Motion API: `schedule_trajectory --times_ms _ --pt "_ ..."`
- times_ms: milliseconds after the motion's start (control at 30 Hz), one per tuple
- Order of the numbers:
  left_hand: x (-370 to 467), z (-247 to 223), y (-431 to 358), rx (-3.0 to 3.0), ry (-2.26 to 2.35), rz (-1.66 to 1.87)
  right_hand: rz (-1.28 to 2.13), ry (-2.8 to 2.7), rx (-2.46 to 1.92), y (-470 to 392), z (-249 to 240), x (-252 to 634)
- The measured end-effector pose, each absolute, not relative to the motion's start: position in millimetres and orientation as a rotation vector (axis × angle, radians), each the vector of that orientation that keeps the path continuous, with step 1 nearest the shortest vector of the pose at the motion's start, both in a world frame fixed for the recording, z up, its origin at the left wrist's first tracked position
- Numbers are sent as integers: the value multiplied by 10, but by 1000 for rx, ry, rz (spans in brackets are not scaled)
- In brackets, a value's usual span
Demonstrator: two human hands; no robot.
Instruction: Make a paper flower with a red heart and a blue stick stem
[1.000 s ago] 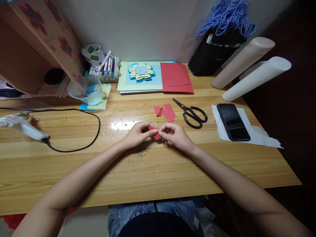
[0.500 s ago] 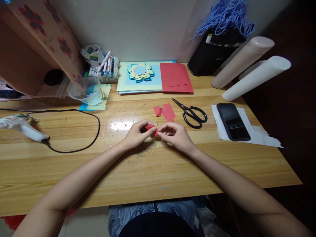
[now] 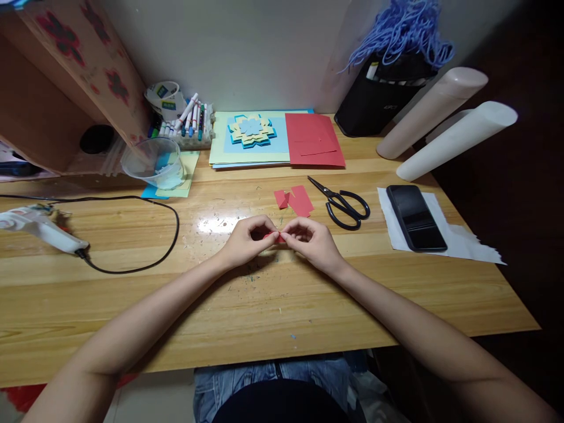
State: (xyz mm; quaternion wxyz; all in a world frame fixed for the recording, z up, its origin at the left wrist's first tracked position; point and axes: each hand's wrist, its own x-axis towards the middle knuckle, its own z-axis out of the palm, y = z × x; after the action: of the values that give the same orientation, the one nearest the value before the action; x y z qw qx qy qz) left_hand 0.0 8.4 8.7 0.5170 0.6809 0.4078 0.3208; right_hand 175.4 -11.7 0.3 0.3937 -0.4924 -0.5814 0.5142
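A small piece of red paper (image 3: 277, 238) is pinched between my two hands above the wooden table (image 3: 247, 329); only a sliver of it shows. My left hand (image 3: 248, 239) grips its left side with thumb and forefinger. On the right side, my right hand (image 3: 314, 242) pinches it too, and the fingertips of both hands meet. Just beyond my hands lie red paper scraps (image 3: 301, 201). Black-handled scissors (image 3: 341, 202) rest to the right of the scraps, their tips pointing up and left.
Layered paper flower (image 3: 252, 129) and red sheet (image 3: 315, 141) at the back; markers (image 3: 194, 120) and clear tub (image 3: 154, 163) at back left. White glue gun (image 3: 44, 229) with cord at left. Phone (image 3: 416, 217) on white paper, white bottles (image 3: 458, 141) and black holder (image 3: 370, 100) at right.
My hands have drawn together until their fingertips meet, and less of the small red paper shows between them. Its visible part now lies flatter.
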Motion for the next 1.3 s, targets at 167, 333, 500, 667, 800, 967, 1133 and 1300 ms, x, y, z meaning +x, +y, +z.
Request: schedule_trajectory --times_ms 167,333,500,667,800,967,1133,1300 --pt "20 84 71 1698 1009 780 1292 -1502 -1240 -120 36 1746" --pt "30 78 49 1804 1021 805 1267 -1603 -1235 -117 65 1752" --pt "24 80 41 1882 1042 778 1260 -1653 -1256 -122 51 1745" --pt "10 86 58 1811 1065 769 1288 -1589 -1284 -109 45 1757" --pt "5 106 70 1756 1067 756 1315 -1455 -1295 -58 46 1780" --pt "29 98 66 1621 1092 758 1350 -1344 -1276 -15 55 1787" --pt "19 53 74 1658 1077 753 1447 -1358 -1229 -37 56 1772" --pt "-1 38 79 1691 1045 741 1452 -1398 -1197 -46 32 1769"
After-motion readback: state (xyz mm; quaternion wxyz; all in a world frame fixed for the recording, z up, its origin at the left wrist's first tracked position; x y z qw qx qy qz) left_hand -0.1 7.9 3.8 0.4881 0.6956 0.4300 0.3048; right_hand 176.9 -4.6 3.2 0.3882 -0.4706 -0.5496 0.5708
